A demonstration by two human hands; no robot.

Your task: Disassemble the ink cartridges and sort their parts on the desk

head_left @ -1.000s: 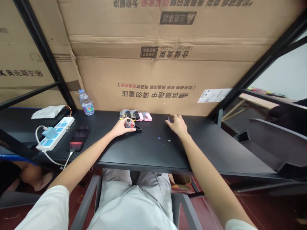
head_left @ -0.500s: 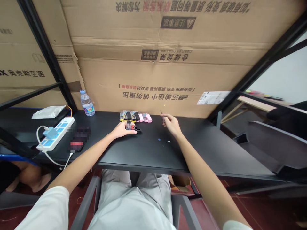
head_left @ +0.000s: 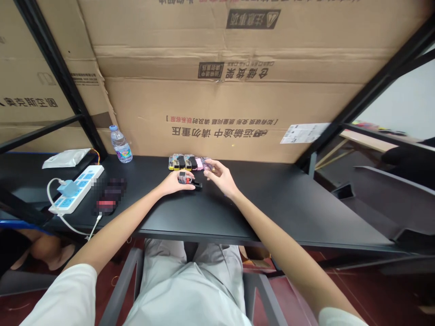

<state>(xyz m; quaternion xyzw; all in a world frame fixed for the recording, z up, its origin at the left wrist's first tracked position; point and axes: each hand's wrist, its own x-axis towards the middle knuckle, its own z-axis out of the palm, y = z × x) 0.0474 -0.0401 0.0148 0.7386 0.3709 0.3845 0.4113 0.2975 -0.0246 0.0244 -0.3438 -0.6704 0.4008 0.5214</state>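
My left hand is closed around a small clear-and-black plastic gadget with a red part inside. A black piece juts out from it to the right, close over the tabletop. My right hand is just right of the gadget, its fingers curled in and thumb toward the left hand. Whatever its fingertips hold is too small to make out. Behind both hands stands a row of similar gadgets, yellow-and-black ones on the left and pink ones on the right. My right fingers partly cover the pink end.
A water bottle stands at the back left of the black table. Nearer are a white power strip with a blue charger, and a blurred phone on a cable. Cardboard walls off the back. Someone's leg shows at lower left.
My right hand has moved left, from the right of the row to beside the gadget. The thin pointed thing at its fingertips no longer shows clearly, nor do the small bits on the table.
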